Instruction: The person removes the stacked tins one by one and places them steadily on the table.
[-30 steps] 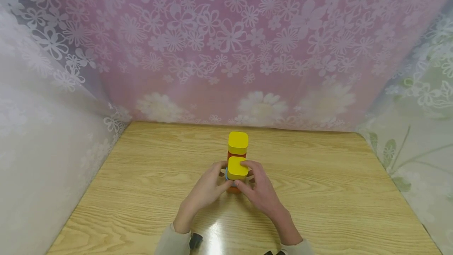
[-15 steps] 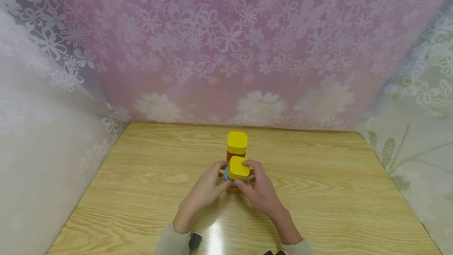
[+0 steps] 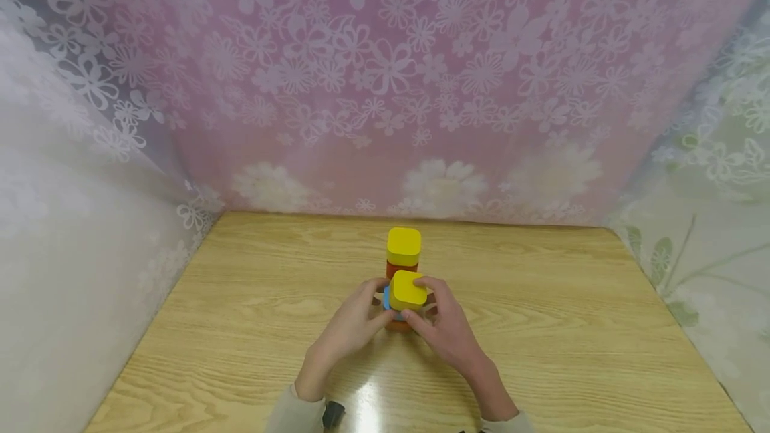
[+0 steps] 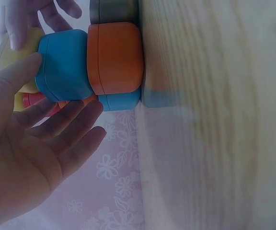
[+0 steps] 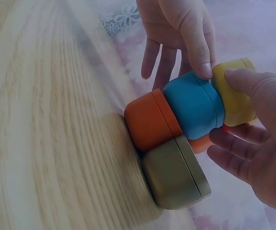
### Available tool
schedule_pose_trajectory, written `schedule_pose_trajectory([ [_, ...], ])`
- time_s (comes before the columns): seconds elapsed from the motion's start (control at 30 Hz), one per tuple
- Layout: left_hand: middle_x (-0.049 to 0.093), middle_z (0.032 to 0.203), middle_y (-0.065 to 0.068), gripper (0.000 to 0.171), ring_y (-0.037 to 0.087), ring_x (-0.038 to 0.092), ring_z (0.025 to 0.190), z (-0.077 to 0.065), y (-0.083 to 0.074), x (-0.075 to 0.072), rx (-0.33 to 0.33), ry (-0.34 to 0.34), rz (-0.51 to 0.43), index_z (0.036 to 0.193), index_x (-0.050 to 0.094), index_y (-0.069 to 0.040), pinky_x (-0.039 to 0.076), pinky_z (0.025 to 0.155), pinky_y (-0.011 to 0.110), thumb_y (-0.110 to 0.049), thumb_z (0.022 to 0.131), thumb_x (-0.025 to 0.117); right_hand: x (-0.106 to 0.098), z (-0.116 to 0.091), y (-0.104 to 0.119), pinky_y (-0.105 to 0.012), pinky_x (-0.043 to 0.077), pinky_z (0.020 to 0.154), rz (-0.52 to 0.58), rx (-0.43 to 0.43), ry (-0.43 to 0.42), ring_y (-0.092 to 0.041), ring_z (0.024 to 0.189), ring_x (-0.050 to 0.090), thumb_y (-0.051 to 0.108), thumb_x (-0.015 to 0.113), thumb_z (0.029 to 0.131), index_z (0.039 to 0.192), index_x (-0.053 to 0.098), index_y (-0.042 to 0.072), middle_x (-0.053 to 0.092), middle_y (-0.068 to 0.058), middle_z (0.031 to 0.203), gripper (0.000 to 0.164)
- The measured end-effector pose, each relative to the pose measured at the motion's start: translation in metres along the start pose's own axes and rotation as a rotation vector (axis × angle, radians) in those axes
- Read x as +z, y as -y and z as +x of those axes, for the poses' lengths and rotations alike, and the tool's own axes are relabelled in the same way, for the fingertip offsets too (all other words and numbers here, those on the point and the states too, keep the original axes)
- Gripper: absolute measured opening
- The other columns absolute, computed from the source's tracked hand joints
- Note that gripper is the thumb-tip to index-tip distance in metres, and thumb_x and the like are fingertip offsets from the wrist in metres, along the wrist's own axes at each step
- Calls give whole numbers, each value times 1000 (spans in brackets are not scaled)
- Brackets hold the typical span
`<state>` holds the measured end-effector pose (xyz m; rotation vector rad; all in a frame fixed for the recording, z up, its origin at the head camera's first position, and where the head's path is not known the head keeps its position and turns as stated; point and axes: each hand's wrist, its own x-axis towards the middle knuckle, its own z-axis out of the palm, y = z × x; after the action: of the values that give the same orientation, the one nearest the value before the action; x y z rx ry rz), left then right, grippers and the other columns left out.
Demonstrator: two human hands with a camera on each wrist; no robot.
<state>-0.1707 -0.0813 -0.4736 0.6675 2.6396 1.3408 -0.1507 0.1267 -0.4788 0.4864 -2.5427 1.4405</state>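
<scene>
A front stack of rounded cube blocks stands on the table: an orange block point(image 4: 116, 57) at the bottom, a blue block point(image 4: 63, 64) on it and a yellow block point(image 3: 406, 291) on top. The yellow one sits turned and off to the right. My right hand point(image 3: 448, 329) pinches it, thumb in front and fingers behind. My left hand point(image 3: 349, 323) holds the blue block between thumb and fingers. Next to the orange block, an olive block point(image 5: 171, 175) rests on the table; the hands hide it in the head view.
Right behind stands a second stack, with another yellow block point(image 3: 404, 242) above a red block point(image 3: 394, 269); lower down, partly hidden, are orange and a blue block point(image 4: 121, 101). Floral curtains point(image 3: 385, 85) enclose the wooden table point(image 3: 571, 326) at the back and both sides.
The front yellow block has shifted slightly to the right and twisted, with more of the blue block showing at its left. Both hands stay nearly in place. The head view has tilted a little.
</scene>
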Motion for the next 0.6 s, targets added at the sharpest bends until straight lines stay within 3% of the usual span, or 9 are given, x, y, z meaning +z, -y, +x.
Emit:
schedule_pose_trajectory([
  [0.6,52,139,5,57,23,59,116,-1,0,1,-2,3,-4,148,39,-11,53,94,36,-32,100,61,-6,-2,0,-40,55,78,-9,-21,21,-24,95,56,25,74,91,134,49,17,52,-7,134,50],
])
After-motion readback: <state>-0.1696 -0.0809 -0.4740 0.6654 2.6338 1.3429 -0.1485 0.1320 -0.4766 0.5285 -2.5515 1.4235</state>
